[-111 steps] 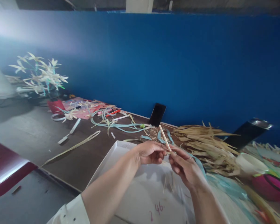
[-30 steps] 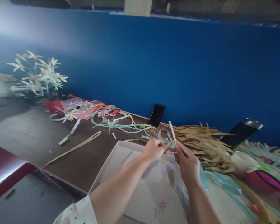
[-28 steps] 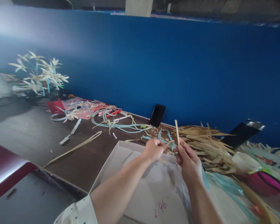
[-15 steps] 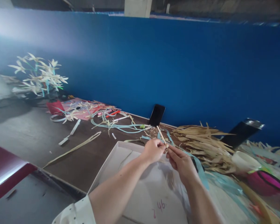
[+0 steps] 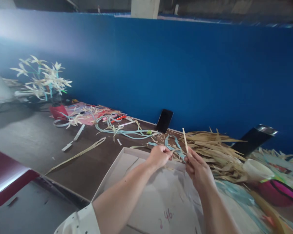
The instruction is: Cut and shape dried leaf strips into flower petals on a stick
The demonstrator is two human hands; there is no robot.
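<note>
My right hand point(image 5: 197, 165) pinches a thin pale straw strip point(image 5: 185, 140) that stands nearly upright from its fingers. My left hand point(image 5: 159, 156) is closed in a pinch a little to the left, holding something fine that I cannot make out. Both hands hover over the far edge of a shallow white cardboard box point(image 5: 127, 162). A pile of dried straw leaves point(image 5: 215, 148) lies just behind and to the right of my right hand. Light blue ribbon loops point(image 5: 172, 146) lie between my hands and the wall.
A black phone point(image 5: 164, 120) leans on the blue wall point(image 5: 185, 71). A black flask point(image 5: 255, 139), a white cup point(image 5: 256, 169) and a pink bowl point(image 5: 280, 191) sit at right. Straw flowers in a red pot point(image 5: 42, 81) and craft scraps point(image 5: 100, 120) fill the left.
My hands have drawn apart again, and my right hand swung the straw strip from leaning left back to nearly upright. My left hand barely moved.
</note>
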